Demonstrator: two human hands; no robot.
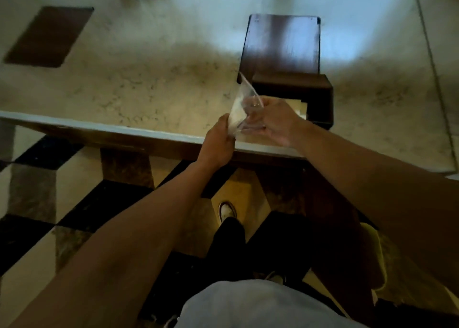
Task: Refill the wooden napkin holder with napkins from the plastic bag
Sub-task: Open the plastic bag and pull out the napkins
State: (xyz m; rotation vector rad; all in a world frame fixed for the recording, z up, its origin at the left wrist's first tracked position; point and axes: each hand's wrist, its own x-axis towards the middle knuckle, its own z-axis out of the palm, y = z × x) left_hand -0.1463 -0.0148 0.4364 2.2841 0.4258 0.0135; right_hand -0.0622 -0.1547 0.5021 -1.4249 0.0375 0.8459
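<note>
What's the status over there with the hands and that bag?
Left hand and right hand both gripping the plastic bag, above the table edge. Wooden napkin holder just beyond, napkins showing inside. Nothing in the way.

bag (242, 109) contents blurred, indistinct

A pale marble counter (154, 79) fills the upper half. On it, far left, lies a dark brown mat (48, 36). Below its front edge, the floor (37, 203) shows black, cream and brown tiles. A white shoe (226, 211) stands on the floor under dark trousers (231, 243).
</note>
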